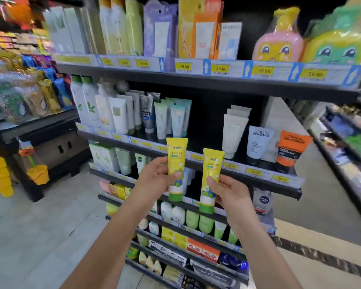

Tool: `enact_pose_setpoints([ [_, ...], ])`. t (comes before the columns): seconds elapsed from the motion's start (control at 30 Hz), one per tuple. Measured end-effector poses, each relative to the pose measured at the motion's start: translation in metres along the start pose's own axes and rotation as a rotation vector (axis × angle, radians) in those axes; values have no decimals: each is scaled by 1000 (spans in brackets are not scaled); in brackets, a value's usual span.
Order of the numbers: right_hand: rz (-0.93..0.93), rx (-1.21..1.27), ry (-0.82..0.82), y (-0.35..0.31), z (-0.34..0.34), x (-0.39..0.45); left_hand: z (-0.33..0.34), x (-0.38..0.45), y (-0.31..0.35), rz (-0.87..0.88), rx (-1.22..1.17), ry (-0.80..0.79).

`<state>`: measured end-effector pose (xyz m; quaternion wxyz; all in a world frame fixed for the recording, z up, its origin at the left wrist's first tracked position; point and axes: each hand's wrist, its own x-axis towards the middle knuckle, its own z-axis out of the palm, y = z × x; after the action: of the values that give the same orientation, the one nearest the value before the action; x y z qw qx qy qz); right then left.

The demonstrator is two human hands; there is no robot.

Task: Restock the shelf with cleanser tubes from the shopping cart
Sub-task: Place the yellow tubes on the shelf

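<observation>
Stocking, step in hand: carry two tubes to the gap.
Shelf (196,142): second tier from top; dark empty bay at 12 o'clock from the hands, between teal tubes (176,119) at 11 and white tubes (233,130) at 1.
Left hand (154,180): pinches the left tube (176,167) upright, cap down.
Right hand (229,190): grips the right tube (211,180) likewise.
Advice: place one at a time, cap down, label outward, pushed back in line; avoid knocking neighbours.
Cart: not in view.

An open gap on the shelf (206,140) lies between teal tubes (176,119) and white tubes (233,130)
</observation>
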<state>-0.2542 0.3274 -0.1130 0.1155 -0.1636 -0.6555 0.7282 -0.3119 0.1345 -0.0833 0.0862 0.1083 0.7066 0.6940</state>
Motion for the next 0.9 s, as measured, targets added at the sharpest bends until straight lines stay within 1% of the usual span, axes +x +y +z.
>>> enact_pose_setpoints([
  [0.23,-60,-10,180,-22,38,25,-28,80,18,73,25,-212],
  [0.4,-122,-37,257,-34,38,32,-22,122,23,58,-15,-303],
  [0.5,-151,-32,293,-37,35,43,-12,149,25,58,5,-361],
  [0.73,-187,73,291,-42,33,83,22,208,26,105,-19,-382],
  [0.9,-197,89,257,-43,29,104,54,260,23,153,98,-374],
])
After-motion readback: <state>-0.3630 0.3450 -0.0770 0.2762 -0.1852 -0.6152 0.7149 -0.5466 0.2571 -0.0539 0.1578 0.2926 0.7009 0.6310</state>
